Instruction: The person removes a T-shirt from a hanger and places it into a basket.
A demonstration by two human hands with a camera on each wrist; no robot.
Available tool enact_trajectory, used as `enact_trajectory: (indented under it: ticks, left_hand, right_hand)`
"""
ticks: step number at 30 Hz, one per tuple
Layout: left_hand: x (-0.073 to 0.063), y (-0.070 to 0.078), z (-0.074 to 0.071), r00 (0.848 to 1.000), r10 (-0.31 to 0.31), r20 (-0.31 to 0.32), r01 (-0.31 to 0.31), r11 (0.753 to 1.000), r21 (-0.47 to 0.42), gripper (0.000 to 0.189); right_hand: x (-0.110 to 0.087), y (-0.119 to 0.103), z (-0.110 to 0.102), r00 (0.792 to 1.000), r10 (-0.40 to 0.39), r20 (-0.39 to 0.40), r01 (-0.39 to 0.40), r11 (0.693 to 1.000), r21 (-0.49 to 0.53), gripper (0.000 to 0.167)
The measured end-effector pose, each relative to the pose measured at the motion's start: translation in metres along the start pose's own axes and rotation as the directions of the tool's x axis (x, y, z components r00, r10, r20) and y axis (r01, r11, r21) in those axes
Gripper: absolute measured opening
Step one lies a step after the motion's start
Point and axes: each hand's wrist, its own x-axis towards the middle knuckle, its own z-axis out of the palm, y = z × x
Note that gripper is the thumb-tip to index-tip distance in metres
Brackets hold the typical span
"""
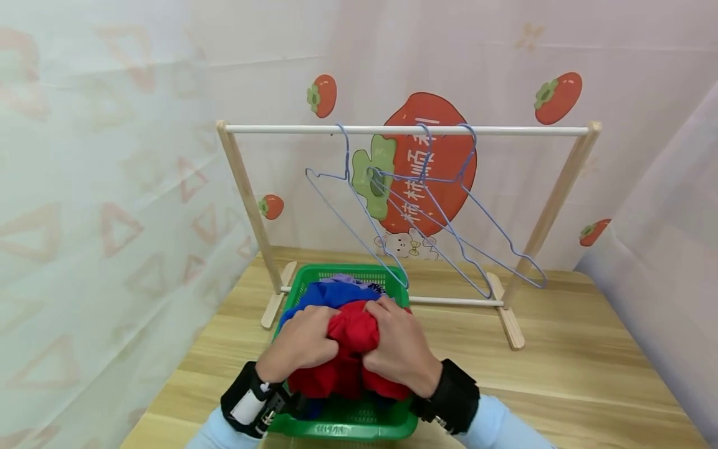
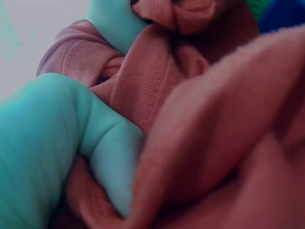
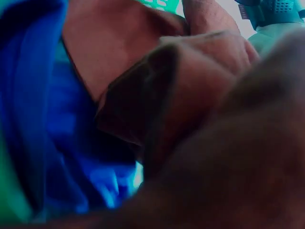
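A bunched red garment (image 1: 352, 329) lies over the green basket (image 1: 342, 429), in front of me. My left hand (image 1: 301, 340) grips it from the left, fingers curled into the cloth. From the right, my right hand (image 1: 402, 346) holds the same garment, with its thumb pressed to the fabric. A ribbed band on the garment (image 2: 143, 78) shows between the folds in the left wrist view. Behind the red cloth, a blue cloth (image 1: 331, 294) and a lavender cloth (image 1: 343, 278) lie in the basket. The right wrist view is dark and blurred, with blue cloth (image 3: 71, 138) at its left.
A wooden rack with a white bar (image 1: 280, 129) stands behind the basket. Three blue wire hangers hang from it: one hanger (image 1: 347, 153) left of centre, another hanger (image 1: 429, 140) and a third hanger (image 1: 474, 140) further right. Rack feet (image 1: 507, 321) rest on the wooden table (image 1: 589, 374).
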Motion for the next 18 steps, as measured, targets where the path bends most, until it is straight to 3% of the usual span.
enact_trajectory:
  ticks: [4, 6, 8, 10, 12, 14, 15, 16, 18]
  left_hand:
    - [-0.001, -0.020, -0.001, 1.000, 0.002, 0.004, -0.002, 1.000, 0.010, 0.019]
    - [-0.001, -0.028, 0.000, 0.999, -0.004, 0.042, 0.004, 1.000, 0.018, 0.016]
    - [-0.002, -0.032, 0.000, 0.994, -0.022, 0.103, 0.016, 0.998, 0.058, 0.025]
    - [-0.005, -0.033, -0.002, 0.980, -0.065, 0.186, 0.050, 0.995, 0.085, 0.049]
    - [-0.008, -0.033, -0.005, 0.961, -0.102, 0.259, 0.077, 0.991, 0.106, 0.074]
    - [-0.011, -0.031, -0.010, 0.946, -0.124, 0.301, 0.096, 0.990, 0.106, 0.088]
    - [-0.011, -0.029, -0.013, 0.943, -0.126, 0.309, 0.101, 0.990, 0.098, 0.090]
    - [-0.012, -0.028, -0.015, 0.945, -0.115, 0.305, 0.092, 0.992, 0.090, 0.090]
    - [-0.012, -0.027, -0.019, 0.957, -0.079, 0.280, 0.060, 0.995, 0.076, 0.086]
  right_hand:
    - [0.012, -0.002, 0.016, 0.997, 0.002, 0.076, -0.006, 0.999, 0.052, 0.041]
    - [0.015, -0.001, 0.021, 0.990, 0.016, 0.138, -0.026, 0.997, 0.074, 0.043]
    - [0.017, 0.000, 0.022, 0.969, 0.042, 0.243, -0.062, 0.995, 0.076, 0.052]
    - [0.016, 0.001, 0.018, 0.917, 0.075, 0.392, -0.112, 0.991, 0.074, 0.068]
    - [0.014, 0.001, 0.010, 0.835, 0.111, 0.538, -0.170, 0.984, 0.062, 0.089]
    - [0.014, 0.001, 0.001, 0.763, 0.134, 0.633, -0.209, 0.977, 0.045, 0.105]
    - [0.014, 0.001, -0.004, 0.742, 0.139, 0.655, -0.220, 0.975, 0.042, 0.109]
    - [0.014, 0.001, -0.008, 0.735, 0.144, 0.662, -0.227, 0.973, 0.041, 0.111]
    - [0.014, 0.003, -0.017, 0.748, 0.149, 0.647, -0.232, 0.972, 0.045, 0.109]
